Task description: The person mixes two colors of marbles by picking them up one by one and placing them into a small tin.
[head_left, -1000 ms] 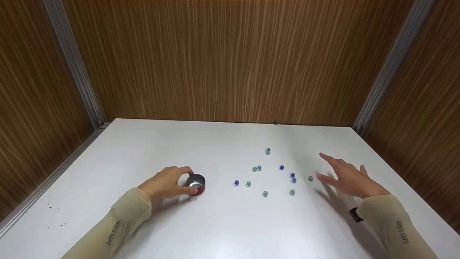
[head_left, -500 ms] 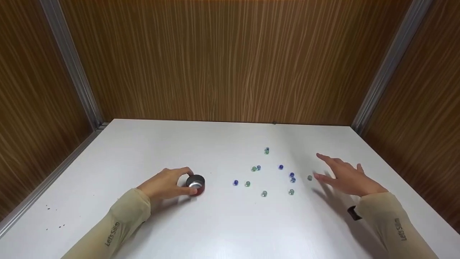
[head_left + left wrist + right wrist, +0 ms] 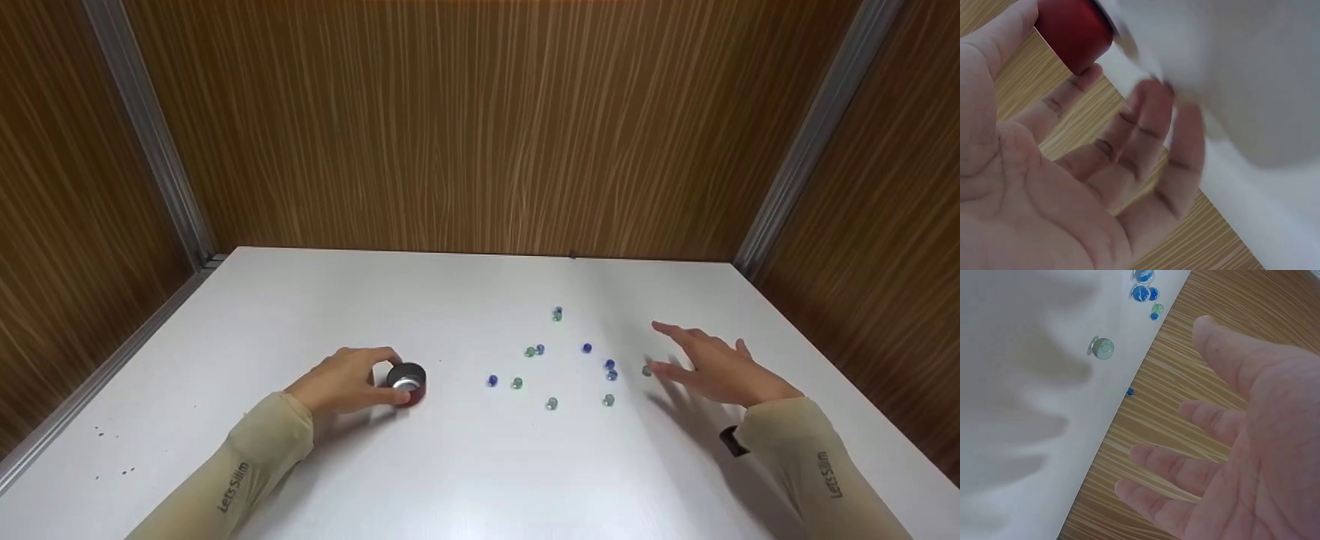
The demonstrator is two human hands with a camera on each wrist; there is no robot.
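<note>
Red cup (image 3: 409, 383) with silver inside, at left hand's (image 3: 341, 381) fingertips. Blue and green marbles (image 3: 609, 367) left of right hand (image 3: 712, 367). White table (image 3: 465, 465). Beige sleeves (image 3: 247, 465). Brown wood-grain walls (image 3: 480, 127).

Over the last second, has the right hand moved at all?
Yes. The right hand has crept leftward across the table, its fingers closing on the green marble, which has stayed put.

On the tabletop (image 3: 465, 465) in front of you, your left hand (image 3: 341, 382) sits left of centre with the small cup (image 3: 407, 382) touching its fingertips on the right. The marbles (image 3: 551, 403) lie scattered right of the cup, toward the middle. Your right hand (image 3: 716, 367) is right of them, one marble (image 3: 646, 370) just beside its fingertips. Walls (image 3: 480, 127) stand behind and to both sides.
</note>
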